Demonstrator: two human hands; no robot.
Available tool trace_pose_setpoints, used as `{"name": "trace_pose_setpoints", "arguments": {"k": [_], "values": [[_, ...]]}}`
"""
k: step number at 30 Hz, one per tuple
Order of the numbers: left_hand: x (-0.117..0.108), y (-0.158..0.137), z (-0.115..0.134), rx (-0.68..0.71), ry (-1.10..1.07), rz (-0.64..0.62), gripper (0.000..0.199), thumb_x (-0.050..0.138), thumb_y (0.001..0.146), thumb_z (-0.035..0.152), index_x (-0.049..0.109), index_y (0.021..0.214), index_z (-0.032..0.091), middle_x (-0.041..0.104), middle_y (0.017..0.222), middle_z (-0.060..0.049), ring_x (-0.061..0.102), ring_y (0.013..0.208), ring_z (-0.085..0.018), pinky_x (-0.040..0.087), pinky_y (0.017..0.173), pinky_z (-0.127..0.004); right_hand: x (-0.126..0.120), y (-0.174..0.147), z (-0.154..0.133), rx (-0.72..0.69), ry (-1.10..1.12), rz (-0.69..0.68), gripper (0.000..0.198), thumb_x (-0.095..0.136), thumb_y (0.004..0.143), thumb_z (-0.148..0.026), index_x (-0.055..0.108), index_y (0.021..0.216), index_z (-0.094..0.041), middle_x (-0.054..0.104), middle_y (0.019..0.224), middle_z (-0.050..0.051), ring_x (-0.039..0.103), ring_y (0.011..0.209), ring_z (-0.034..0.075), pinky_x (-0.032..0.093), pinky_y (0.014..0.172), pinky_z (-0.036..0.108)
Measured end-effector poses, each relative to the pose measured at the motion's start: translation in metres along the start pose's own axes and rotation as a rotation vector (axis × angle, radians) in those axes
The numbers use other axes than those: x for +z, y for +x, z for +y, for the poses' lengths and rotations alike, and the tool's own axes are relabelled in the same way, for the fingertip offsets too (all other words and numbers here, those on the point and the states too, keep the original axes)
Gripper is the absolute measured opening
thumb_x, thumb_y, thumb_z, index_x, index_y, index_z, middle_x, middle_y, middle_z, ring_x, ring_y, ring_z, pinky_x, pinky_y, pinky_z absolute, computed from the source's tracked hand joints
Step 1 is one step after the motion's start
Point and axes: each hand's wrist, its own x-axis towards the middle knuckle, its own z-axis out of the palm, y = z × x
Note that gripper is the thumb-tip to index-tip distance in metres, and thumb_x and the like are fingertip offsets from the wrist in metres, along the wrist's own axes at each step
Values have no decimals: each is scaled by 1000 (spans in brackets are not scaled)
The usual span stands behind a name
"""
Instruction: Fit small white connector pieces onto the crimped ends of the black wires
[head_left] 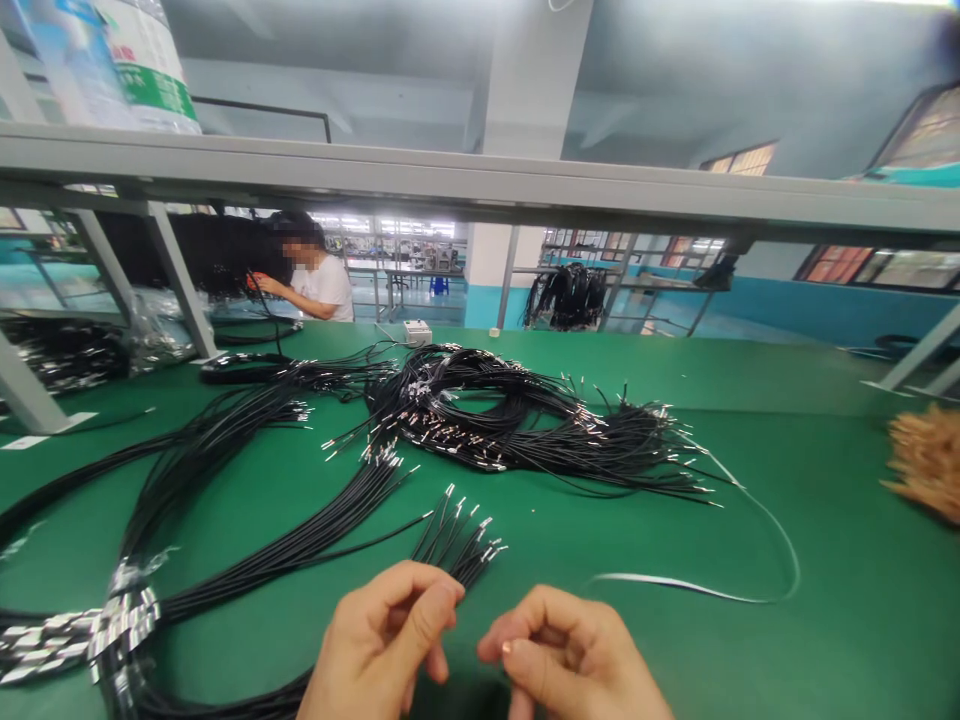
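My left hand (390, 635) is at the bottom middle, its thumb and forefinger pressed together. Just beyond its fingertips, black cables (461, 545) with pale metal ends fan out over the green table; whether the hand touches them I cannot tell. My right hand (574, 650) is a short gap to the right, fingers curled and thumb against the forefinger. Anything in either pinch is too small or hidden to make out. To the left, another black cable bundle (277, 555) curves across the table, with shiny silver connectors (124, 625) gathered at its lower left.
A large coil of black cables (517, 430) lies on the green table (847, 500). A thin white strip (787, 560) loops at right, near a tan bristly bundle (926, 465). A grey shelf beam (450, 175) crosses above, carrying bottles (150, 80). Beyond sits another person (322, 285).
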Motion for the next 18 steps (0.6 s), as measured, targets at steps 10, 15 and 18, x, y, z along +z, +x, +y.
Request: {"name": "trace_pose_setpoints", "arguments": {"k": [10,15,18], "values": [[5,4,-11,316,203,-161,14,74,77,23,76,90,29,66,88,0,61,66,-13,44,53,-17,1,6,-4,99,97,-68,37,86,66,-46,71,69,-13,70,49,0,66,42,9,47,47,15],[3,6,-11,348,235,-154,11,67,84,27,73,77,22,64,80,-2,58,67,-15,43,57,-21,4,2,0,20,-21,-24,38,83,66,-52,75,68,-14,71,55,1,67,48,10,46,50,17],[6,6,-14,177,65,-145,18,68,81,34,69,71,19,62,73,-1,53,59,-12,35,46,-19,5,1,6,0,-44,-20,38,81,68,-52,76,70,-15,72,58,1,68,52,11,47,51,16]]}}
